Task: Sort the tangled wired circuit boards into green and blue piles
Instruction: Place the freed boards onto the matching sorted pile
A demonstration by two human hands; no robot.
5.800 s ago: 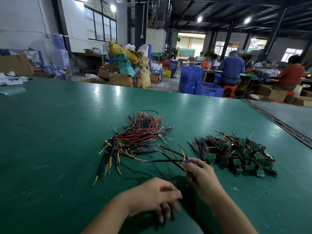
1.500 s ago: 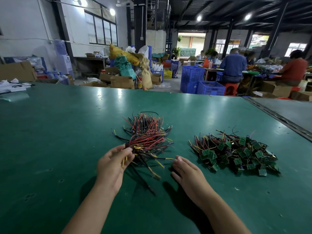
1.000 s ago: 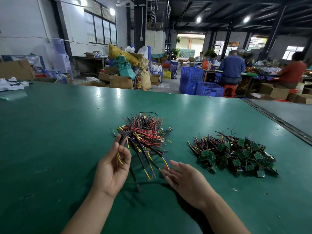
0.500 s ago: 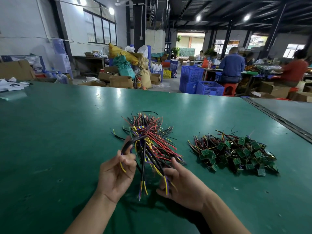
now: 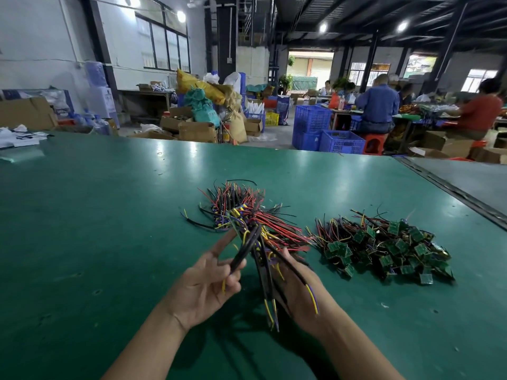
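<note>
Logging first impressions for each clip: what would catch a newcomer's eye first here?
The wire tangle of red, black and yellow strands sits mid-way across the green table. Its near strands are pinched by the left hand and drape over the right hand. Close beside it on the right lies a pile of green boards.
</note>
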